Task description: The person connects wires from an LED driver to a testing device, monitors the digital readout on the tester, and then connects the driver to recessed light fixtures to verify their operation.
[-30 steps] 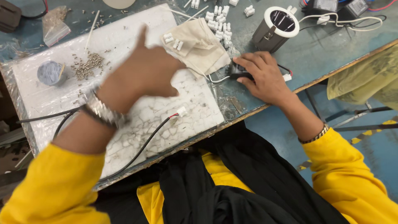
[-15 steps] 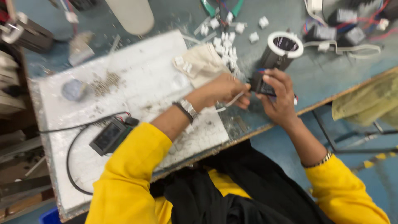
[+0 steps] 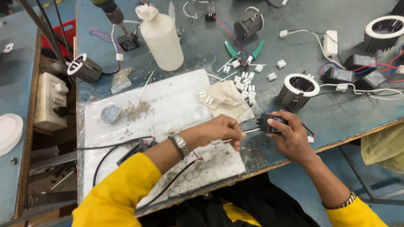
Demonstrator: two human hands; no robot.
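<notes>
A person in yellow sleeves works at a cluttered blue-grey bench (image 3: pixel 353 122), seen from above. Far to the left of the hands, a white switch box (image 3: pixel 49 101) sits on a wooden side shelf, with a small black-and-white lamp housing (image 3: pixel 83 67) above it on the bench. A white board (image 3: pixel 168 122) covers the bench under the left forearm; on it, up and to the left of the grip, lie a blue-grey cap (image 3: pixel 110 113) and a scatter of tiny screws (image 3: pixel 136 110). A white plastic bottle (image 3: pixel 160 38) stands beyond the board's far edge.

The left hand (image 3: pixel 219 131), a metal watch on its wrist, is pinched shut on thin white wires (image 3: pixel 248 132), fingertips closed around them just left of the right hand. A folded beige cloth (image 3: pixel 227 101) lies directly above that pinch, and loose white connectors (image 3: pixel 246 82) are strewn just beyond the cloth.

The wires run rightward into a small black driver box (image 3: pixel 271 123), which the right hand (image 3: pixel 292 138) grasps from below and the side, fingers wrapped on its edges; the box is held just above the bench near its front edge. Immediately above the right hand stands a round black lamp housing with a white rim (image 3: pixel 299 89). Green-handled pliers (image 3: pixel 244 51) lie farther up, and more black driver boxes with red and white leads (image 3: pixel 357 71) crowd the far right.
</notes>
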